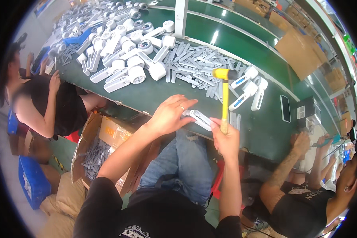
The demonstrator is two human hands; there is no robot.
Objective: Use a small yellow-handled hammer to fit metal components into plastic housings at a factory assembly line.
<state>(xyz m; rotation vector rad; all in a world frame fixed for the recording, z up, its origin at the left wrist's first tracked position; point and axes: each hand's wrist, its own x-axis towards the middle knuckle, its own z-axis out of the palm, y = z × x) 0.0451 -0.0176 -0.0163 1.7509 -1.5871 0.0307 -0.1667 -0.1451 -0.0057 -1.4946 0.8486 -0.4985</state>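
My left hand (167, 116) is wrapped over the round head end of a white handheld fan (202, 120) at the table's front edge. The fan's long handle points right, and most of its head is hidden under my fingers. In my right hand (227, 139) is a mallet with a yellow handle (225, 101), held upright, its yellow and black head above the table. My right thumb and finger also meet the end of the fan's handle. Beyond them lies a pile of grey plastic strips (198, 65). Several white fans (246, 95) with blue inside their handles lie to the right.
A large heap of white fans (123, 47) covers the table's (142, 101) left side. A phone (285, 108) and a small box (308, 111) lie at right. Below stands a carton (81, 146) of grey strips. Other people work at left (39, 99) and right (305, 206).
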